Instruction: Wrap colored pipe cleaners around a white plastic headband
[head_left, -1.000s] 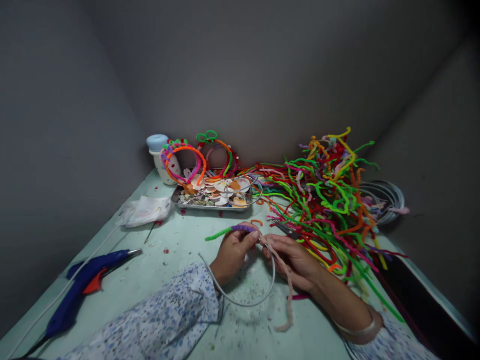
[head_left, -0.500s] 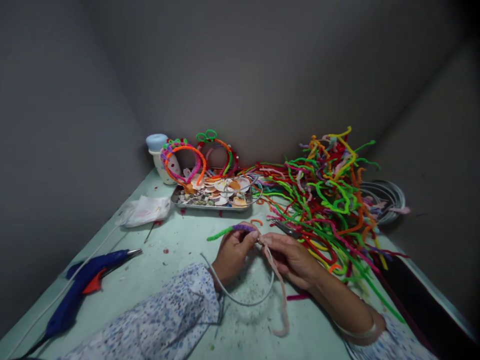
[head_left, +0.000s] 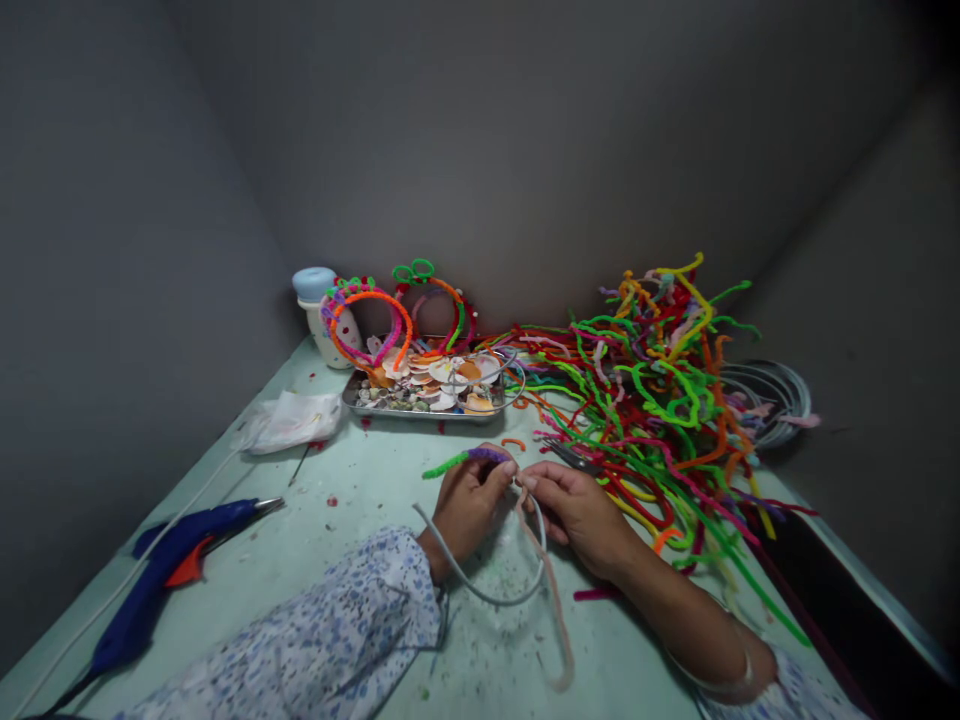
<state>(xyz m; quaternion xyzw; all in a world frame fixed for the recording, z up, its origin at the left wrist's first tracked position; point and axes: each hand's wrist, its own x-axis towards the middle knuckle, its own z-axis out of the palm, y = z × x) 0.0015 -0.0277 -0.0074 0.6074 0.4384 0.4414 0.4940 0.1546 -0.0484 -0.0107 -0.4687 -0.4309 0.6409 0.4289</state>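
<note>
Between thumb and fingers, my left hand (head_left: 470,500) grips a curved grey hoop (head_left: 491,600). Green and purple fuzzy stem (head_left: 446,466) covers the hoop's end that sticks out to the left; its bare end curves round below my left wrist. My right hand (head_left: 577,508) is closed, its fingertips pinching a pale pink fuzzy stem (head_left: 556,610) where it meets the hoop. The pink stem's long tail hangs down and hooks at its lower end. My fingertips partly hide the joint.
A metal tray (head_left: 427,415) of shells stands behind my hands, with decorated headbands (head_left: 371,297) and a jar (head_left: 315,287) at its left. A blue glue gun (head_left: 142,590) lies left, near a plastic bag (head_left: 292,420). Tangled stems (head_left: 667,400) and coiled hoops (head_left: 787,385) fill the right.
The hoop and its green tip have shifted slightly right. The pink stem's upper part has swung left while its tail hangs a little lower. My right fingers have moved slightly left.
</note>
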